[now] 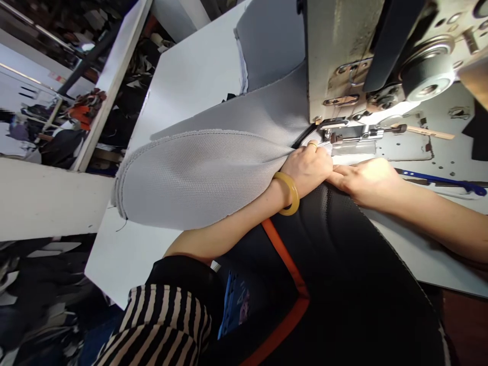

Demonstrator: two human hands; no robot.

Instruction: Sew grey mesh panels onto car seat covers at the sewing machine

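My left hand (309, 165), with a ring and a yellow bangle (288, 194), is closed on gathered grey mesh fabric (198, 178) just in front of the sewing machine's presser foot (327, 133). The fabric spreads out to the left, with a stitched seam along its curved edge. My right hand (362, 180) pinches the edge of a black fabric panel (343, 264) close beside my left fingers. An orange strip (284, 254) runs across the black panel, which hangs toward me. A dark cord or edging (307, 136) leads in under the foot. The fingertips are partly hidden.
The sewing machine head (343, 56) rises above my hands, its handwheel-like knob (429, 76) at the right. Blue-handled snips (453, 184) and a wooden stick (429, 132) lie to the right. A white tabletop (183, 76) extends left, past which fabric scraps (38, 295) are heaped.
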